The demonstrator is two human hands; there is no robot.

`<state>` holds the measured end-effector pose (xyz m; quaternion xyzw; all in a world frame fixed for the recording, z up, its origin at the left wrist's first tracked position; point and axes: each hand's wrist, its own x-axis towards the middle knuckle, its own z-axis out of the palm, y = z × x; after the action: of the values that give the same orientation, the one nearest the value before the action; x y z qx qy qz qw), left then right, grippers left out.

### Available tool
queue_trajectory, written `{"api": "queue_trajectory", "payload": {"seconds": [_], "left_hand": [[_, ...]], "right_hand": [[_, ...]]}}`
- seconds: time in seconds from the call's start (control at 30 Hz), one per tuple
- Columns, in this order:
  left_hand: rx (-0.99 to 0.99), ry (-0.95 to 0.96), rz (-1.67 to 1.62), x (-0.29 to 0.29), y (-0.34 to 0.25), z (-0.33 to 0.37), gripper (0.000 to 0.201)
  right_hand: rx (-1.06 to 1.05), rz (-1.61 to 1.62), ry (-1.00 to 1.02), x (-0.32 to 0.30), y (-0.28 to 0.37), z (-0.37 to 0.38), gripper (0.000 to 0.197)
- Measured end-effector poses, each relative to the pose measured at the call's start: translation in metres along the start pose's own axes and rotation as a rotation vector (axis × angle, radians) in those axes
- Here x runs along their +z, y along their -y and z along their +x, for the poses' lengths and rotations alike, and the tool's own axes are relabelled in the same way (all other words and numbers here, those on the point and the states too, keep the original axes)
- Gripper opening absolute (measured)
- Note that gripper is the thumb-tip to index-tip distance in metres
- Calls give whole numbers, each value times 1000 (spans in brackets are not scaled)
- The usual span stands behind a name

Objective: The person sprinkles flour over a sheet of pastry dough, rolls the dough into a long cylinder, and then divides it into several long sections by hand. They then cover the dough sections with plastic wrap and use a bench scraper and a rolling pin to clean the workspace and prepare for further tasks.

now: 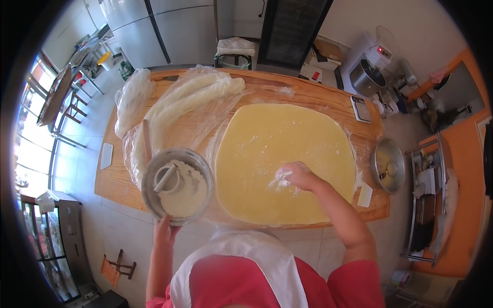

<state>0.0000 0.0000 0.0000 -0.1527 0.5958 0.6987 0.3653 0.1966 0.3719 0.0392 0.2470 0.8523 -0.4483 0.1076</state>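
A large rolled-out sheet of yellow dough covers the right half of the wooden table, with white flour specks on top. Over its lower middle is my right hand, fingers drawn together and white with flour; loose flour lies around the fingertips. My left hand grips the near rim of a metal bowl left of the sheet. Inside the bowl are white flour and a round metal cutter with a bar handle. My left fingers are partly hidden under the bowl.
Plastic-wrapped dough rolls lie at the back left, near a wooden rolling pin. White scrapers lie on the table, a scale at its back right. A metal bowl stands beyond the right edge; a mixer stands behind.
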Motion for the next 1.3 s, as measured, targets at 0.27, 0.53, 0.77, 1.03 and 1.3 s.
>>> {"api": "queue_trajectory", "payload": {"seconds": [0.27, 0.53, 0.77, 1.03, 1.3], "left_hand": [[13, 5, 0, -19, 8, -7, 39], [0, 33, -15, 7, 14, -3, 40], [27, -41, -47, 28, 12, -22, 37], [35, -100, -78, 17, 22, -56, 37], [45, -155, -131, -3, 36, -58, 38]], "right_hand": [[625, 457, -265, -65, -117, -119, 23], [746, -206, -690, -124, -236, -148, 25], [743, -468, -853, -198, -173, -26, 19], [100, 97, -852, -190, -120, 158, 18], [-286, -263, -747, -122, -7, 189, 22]]}}
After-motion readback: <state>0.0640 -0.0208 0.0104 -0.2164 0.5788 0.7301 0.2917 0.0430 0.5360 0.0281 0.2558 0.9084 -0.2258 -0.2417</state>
